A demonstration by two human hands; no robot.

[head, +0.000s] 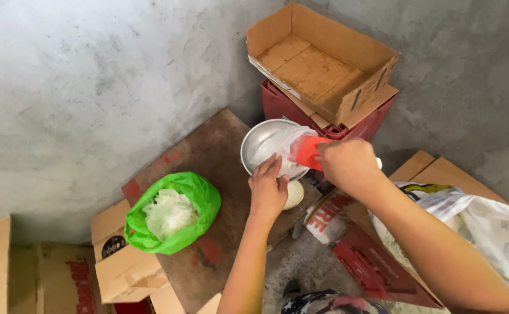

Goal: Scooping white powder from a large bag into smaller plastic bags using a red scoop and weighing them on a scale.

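Head view. Left hand [268, 189] is resting against the near rim of a round metal bowl [260, 142], fingers [272, 166] extended and loosely open, touching a clear plastic bag [283, 145] that is lying inside the bowl; it is pinning the bag rather than gripping it. Right hand [347, 166] is sitting at 3 o'clock of the bowl, fingers closed around a red scoop-like tool [308, 151], whose front end is poking into the mouth of the clear bag.

The bowl is sitting at the far corner of a worn brown board serving as tabletop [208, 157]. A pale round object [294, 195] is showing just below the bowl at 5 o'clock, partly hidden by the left hand; cannot tell what it is.

At 8 o'clock of the bowl, well apart, a green plastic bag [199, 200] is lying open on the board, holding pale shredded material [169, 212]. At 1 o'clock, an empty cardboard box [318, 70] is sitting on a red plastic crate [283, 107]. At 4 o'clock, a large printed white sack [487, 227] is lying under the right forearm. Walls are bare grey concrete [91, 87].
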